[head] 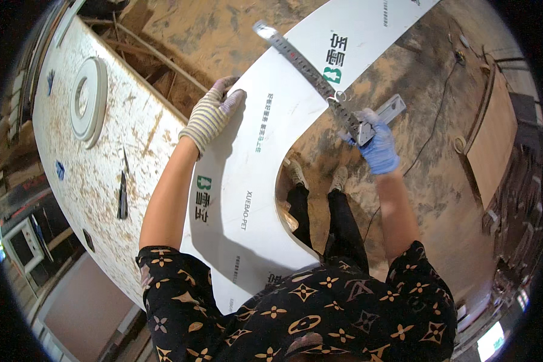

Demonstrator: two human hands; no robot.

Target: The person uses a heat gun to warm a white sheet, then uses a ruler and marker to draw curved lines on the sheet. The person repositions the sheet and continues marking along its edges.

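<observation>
A long, curved white panel (262, 181) with printed film lies before me, part of it over the worktable (149, 149). My left hand (208, 120), in a striped knit glove, grips the panel's left edge with the thumb on top; some fingertips are hidden. A thin blue glove covers my right hand (380, 145), which is closed around the corner of a metal try square (314, 79). The square's graduated blade crosses the panel and its tip extends past the far edge. Its pale metal stock (391, 108) points away from my hand, off the panel.
Pale rings (88, 102) are stacked on the stained tabletop. Nearer me lies a black-handled utility knife (122, 199), its blade extended, beside a crumpled blue scrap (60, 170). A cable (427, 131) runs across the dusty floor. A wooden board (493, 140) stands at the right.
</observation>
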